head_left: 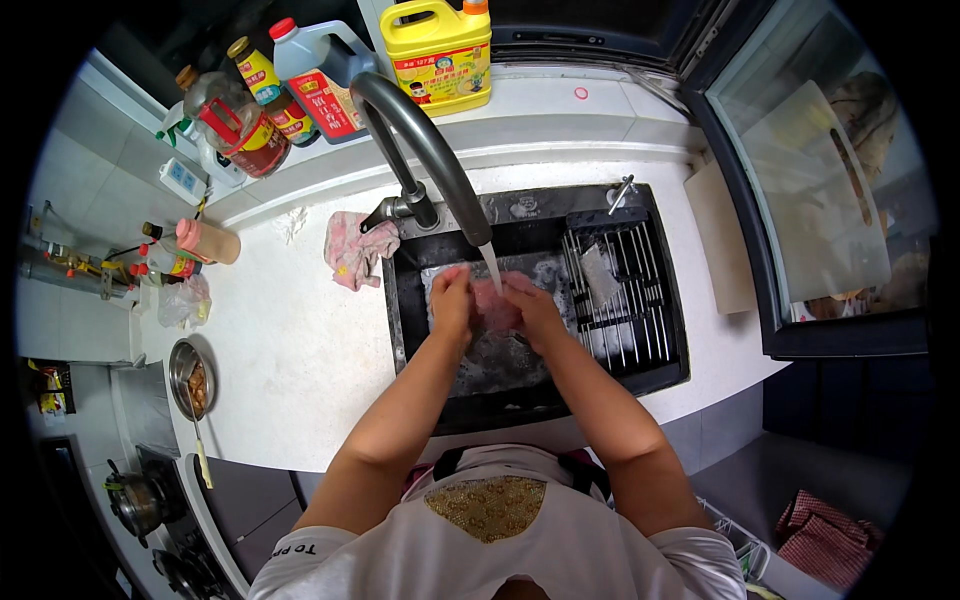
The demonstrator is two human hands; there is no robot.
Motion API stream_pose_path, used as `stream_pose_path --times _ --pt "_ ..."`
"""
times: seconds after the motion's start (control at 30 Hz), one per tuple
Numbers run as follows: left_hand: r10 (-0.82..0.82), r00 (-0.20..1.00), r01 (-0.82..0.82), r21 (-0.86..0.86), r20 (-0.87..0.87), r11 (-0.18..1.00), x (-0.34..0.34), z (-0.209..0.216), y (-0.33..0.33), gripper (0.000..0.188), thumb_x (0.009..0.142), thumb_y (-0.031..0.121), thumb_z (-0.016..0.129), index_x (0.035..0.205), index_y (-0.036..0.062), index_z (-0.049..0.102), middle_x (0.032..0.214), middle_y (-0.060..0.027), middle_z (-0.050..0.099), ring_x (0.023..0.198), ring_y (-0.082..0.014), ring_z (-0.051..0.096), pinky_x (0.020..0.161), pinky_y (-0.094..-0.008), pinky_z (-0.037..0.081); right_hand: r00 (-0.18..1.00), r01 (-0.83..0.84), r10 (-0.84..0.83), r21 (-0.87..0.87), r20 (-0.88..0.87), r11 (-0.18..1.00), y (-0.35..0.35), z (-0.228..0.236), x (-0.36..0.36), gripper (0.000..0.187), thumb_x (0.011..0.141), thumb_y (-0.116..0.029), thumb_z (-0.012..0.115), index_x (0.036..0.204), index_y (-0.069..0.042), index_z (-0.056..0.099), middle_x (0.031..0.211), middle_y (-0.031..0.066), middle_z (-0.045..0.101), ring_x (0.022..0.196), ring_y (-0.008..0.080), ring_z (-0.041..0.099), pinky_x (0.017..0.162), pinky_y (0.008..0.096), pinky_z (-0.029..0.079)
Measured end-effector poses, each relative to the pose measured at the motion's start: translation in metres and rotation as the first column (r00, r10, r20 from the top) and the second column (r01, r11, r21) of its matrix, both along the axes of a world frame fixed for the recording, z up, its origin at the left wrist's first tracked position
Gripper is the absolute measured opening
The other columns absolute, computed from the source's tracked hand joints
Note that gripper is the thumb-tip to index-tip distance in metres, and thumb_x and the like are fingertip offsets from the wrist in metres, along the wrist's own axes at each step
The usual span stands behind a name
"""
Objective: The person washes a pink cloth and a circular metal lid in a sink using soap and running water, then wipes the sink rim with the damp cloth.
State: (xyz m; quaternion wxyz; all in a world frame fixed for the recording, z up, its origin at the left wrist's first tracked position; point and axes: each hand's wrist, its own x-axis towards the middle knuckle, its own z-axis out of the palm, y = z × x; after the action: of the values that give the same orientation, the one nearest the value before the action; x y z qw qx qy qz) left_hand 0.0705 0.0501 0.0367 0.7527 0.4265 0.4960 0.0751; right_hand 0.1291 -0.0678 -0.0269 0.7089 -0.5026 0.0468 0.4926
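Observation:
Both my hands are over the black sink (392, 330), under the faucet (440, 150). A stream of water (490, 268) falls from it onto a wet pink cloth (495, 310) stretched between my hands. My left hand (453, 305) has its fingers curled at the cloth's left edge. On the right edge, my right hand (534, 312) is closed with its fingers on the fabric. Soapy-looking wet patches show on the basin floor below. The fingertips are partly hidden by the cloth and the water.
A metal drying rack (635, 320) spans the sink's right side, with a pale sponge-like piece (599, 275) on it. Another pinkish cloth (358, 250) lies left of the faucet. Bottles and a yellow jug (438, 60) line the ledge. A steel ladle bowl (192, 378) sits far left; an open window (820, 190) juts in right.

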Motion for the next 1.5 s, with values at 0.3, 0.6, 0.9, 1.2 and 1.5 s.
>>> stream_pose_path --times 0.3,0.6,0.9,1.2,1.5 --pt "-0.047 0.937 0.281 -0.672 0.345 0.685 -0.014 -0.095 -0.008 0.038 0.086 0.038 0.046 0.103 0.0051 0.056 0.1 -0.0137 0.059 0.092 -0.0279 0.058 0.084 -0.0367 0.047 0.994 0.096 -0.103 -0.127 -0.044 0.987 -0.013 0.007 -0.015 0.019 0.077 -0.025 0.064 0.082 -0.006 0.063 0.096 0.0043 0.061 0.082 0.0184 0.057 0.07 0.0328 0.048" --pt "0.584 0.56 0.545 -0.792 0.588 0.276 -0.016 -0.165 -0.004 0.034 0.087 0.039 0.043 0.089 0.0081 0.057 0.086 -0.0093 0.061 0.076 -0.0241 0.06 0.071 -0.0336 0.051 0.153 0.298 -0.06 0.012 0.986 0.955 0.006 0.023 -0.05 0.019 0.067 -0.018 0.07 0.066 -0.005 0.056 0.09 0.0119 0.057 0.085 0.0311 0.055 0.075 0.0363 0.045" --pt "-0.404 0.862 0.244 0.447 0.307 0.86 -0.025 -0.216 -0.028 0.032 0.089 0.034 0.041 0.091 0.0058 0.057 0.086 -0.0105 0.061 0.083 -0.0253 0.059 0.076 -0.038 0.05 0.1 0.331 0.111 -0.138 0.989 0.934 0.015 -0.065 -0.072 0.062 0.072 -0.051 0.061 0.117 -0.011 0.046 0.116 0.0147 0.048 0.102 0.0336 0.05 0.084 0.0571 0.04" --pt "0.053 0.973 -0.1 0.205 0.224 0.974 -0.014 -0.196 -0.044 0.024 0.092 0.03 0.042 0.094 0.0086 0.052 0.089 -0.0088 0.059 0.084 -0.0255 0.059 0.077 -0.0379 0.05 0.249 0.422 -0.152 0.034 0.956 0.906 0.015 -0.008 -0.055 0.02 0.074 -0.017 0.065 0.083 -0.002 0.055 0.083 0.0139 0.054 0.077 0.0337 0.053 0.075 0.0392 0.043" --pt "-0.095 0.897 0.03 0.153 0.432 0.988 -0.014 -0.176 -0.028 0.033 0.091 0.042 0.044 0.104 0.0124 0.048 0.092 -0.0065 0.055 0.087 -0.0234 0.055 0.076 -0.0387 0.049 0.238 0.442 0.218 -0.305 0.947 0.844 0.015 -0.047 -0.056 0.031 0.086 -0.036 0.052 0.094 -0.006 0.054 0.092 0.0186 0.052 0.083 0.0353 0.053 0.07 0.0407 0.044"
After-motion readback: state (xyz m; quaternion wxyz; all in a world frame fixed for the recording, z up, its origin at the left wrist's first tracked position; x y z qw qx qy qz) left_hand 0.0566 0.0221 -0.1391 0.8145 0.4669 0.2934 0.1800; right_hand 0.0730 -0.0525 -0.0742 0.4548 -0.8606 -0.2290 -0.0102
